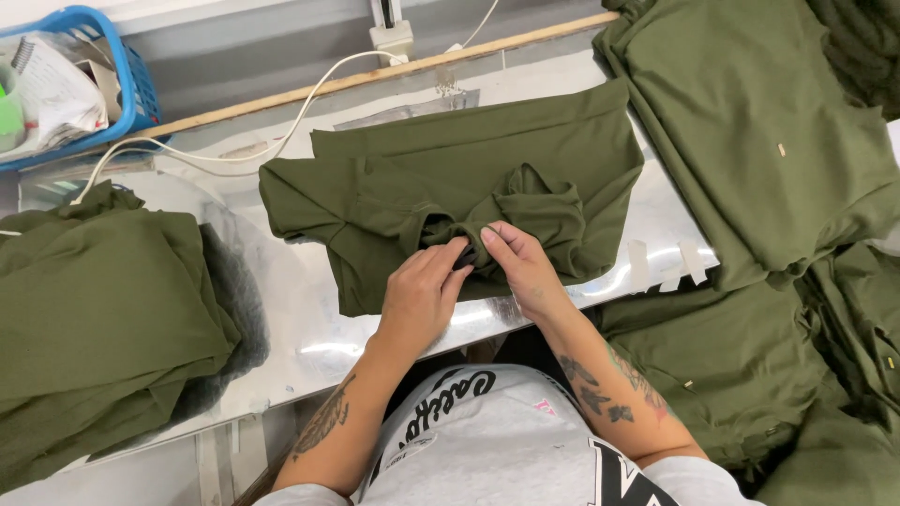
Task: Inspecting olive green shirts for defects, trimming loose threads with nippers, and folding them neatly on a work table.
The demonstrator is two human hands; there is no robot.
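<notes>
At the near edge of the metal table (309, 323), we record the following:

Left hand (419, 292): we find it resting on the near part of the olive-green garment (487, 178), fingers curled and closed on a bunched fold of cloth.

Right hand (521, 265): we find it just beside the left, fingertips almost touching it, thumb and fingers pinched shut on the same bunched fold.

Garment: we see it lying folded and mostly flat on the middle of the table, gathered into a rumple only where both hands meet.

Left stack (94, 309): we note olive-green garments piled at the table's left end.

Right stack (759, 141): we note more olive-green garments spread to the right, well apart from the hands.

White cable (281, 131): we see it running along the far side.

Blue basket (131, 80): we see it in the far left corner, holding papers.
</notes>
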